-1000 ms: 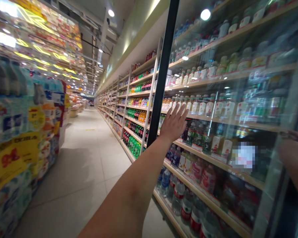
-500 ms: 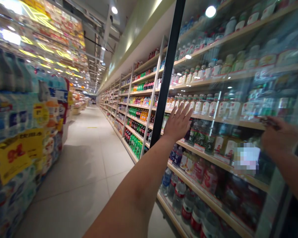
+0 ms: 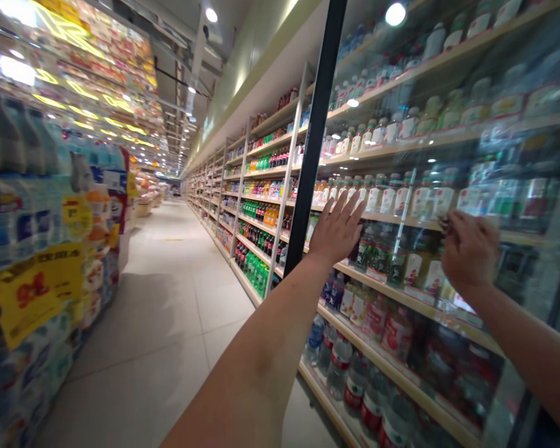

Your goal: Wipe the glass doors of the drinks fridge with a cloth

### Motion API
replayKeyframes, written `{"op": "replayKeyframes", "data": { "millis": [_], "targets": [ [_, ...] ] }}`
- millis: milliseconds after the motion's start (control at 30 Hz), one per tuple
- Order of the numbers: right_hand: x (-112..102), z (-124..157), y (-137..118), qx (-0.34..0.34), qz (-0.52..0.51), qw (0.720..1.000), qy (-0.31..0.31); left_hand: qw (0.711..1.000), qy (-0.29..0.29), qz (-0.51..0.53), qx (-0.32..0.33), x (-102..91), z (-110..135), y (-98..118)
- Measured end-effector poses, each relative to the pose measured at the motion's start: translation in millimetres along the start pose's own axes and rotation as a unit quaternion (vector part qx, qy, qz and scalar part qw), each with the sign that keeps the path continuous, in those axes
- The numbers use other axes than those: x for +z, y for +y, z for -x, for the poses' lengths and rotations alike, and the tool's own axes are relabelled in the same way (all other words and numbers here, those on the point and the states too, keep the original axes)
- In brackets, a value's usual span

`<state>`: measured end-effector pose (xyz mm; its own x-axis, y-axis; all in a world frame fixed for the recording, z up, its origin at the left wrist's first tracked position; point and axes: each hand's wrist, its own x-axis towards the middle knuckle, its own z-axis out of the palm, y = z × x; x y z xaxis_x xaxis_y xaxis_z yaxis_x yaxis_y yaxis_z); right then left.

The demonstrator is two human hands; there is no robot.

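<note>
My left hand point(image 3: 336, 229) has its fingers spread and lies against the glass door point(image 3: 413, 193), close to the black door frame point(image 3: 315, 134). To the right, my right hand point(image 3: 471, 249) is closed in front of the same glass. A small, dark, crumpled-looking thing point(image 3: 443, 223) shows at its fingertips; the fingers hide most of it and I cannot make out its kind. Behind the glass, rows of white-labelled bottles point(image 3: 387, 198) stand on a shelf near both hands.
Open drink shelves point(image 3: 261, 211) run along the wall beyond the door. On the left rise stacked bottle packs point(image 3: 23, 218) with a yellow price sign point(image 3: 37, 292). A pale tiled floor point(image 3: 168, 298) lies between. Large bottles point(image 3: 354, 386) stand on the bottom shelf.
My right hand has moved left across the glass, towards my left hand, with the small dark thing still at its fingertips. My left hand has stayed in place.
</note>
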<state>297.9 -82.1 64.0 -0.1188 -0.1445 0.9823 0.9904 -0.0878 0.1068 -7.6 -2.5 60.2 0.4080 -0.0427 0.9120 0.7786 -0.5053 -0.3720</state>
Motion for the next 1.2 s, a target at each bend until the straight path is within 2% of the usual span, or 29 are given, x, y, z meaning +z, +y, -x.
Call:
{"op": "replayKeyframes", "data": {
  "millis": [67,133,233,333,467,567,733,867,933,1067,1133,1200],
  "targets": [
    [-6,10,-12,-0.059,-0.028,0.998,-0.015,1.000,-0.003,0.001,0.000,-0.6,0,0],
    [-10,8,-15,-0.091,-0.051,0.994,-0.034,1.000,0.000,-0.001,0.000,-0.2,0,0],
    [-7,-11,-14,-0.047,-0.047,0.997,-0.038,1.000,0.009,-0.003,0.000,0.6,0,0],
    [0,-15,-30,-0.010,-0.049,0.999,-0.008,1.000,0.011,-0.001,-0.001,0.0,0,0],
    [2,3,-67,-0.100,-0.099,0.989,-0.041,1.000,0.005,0.007,0.001,-0.7,0,0],
    [4,2,-83,-0.129,-0.129,0.981,-0.069,1.000,0.004,0.013,0.001,0.6,-1,-1],
    [16,-7,-114,-0.104,-0.144,0.984,-0.029,1.000,0.012,0.016,0.004,2.3,-1,-2],
    [24,-5,-141,-0.123,-0.177,0.974,-0.073,1.000,0.011,0.014,0.005,3.0,-1,-2],
    [27,-8,-148,-0.111,-0.193,0.972,-0.078,1.000,0.008,0.012,-0.001,3.4,-1,-2],
    [32,-6,-160,-0.051,-0.195,0.979,-0.024,1.000,0.000,0.001,-0.007,3.0,-1,-2],
    [32,-3,-164,-0.052,-0.191,0.980,-0.014,1.000,-0.002,-0.004,-0.003,2.9,0,-1],
    [34,-8,-162,-0.079,-0.195,0.977,-0.033,1.000,0.004,-0.006,-0.004,3.5,0,-1]
  ]
}}
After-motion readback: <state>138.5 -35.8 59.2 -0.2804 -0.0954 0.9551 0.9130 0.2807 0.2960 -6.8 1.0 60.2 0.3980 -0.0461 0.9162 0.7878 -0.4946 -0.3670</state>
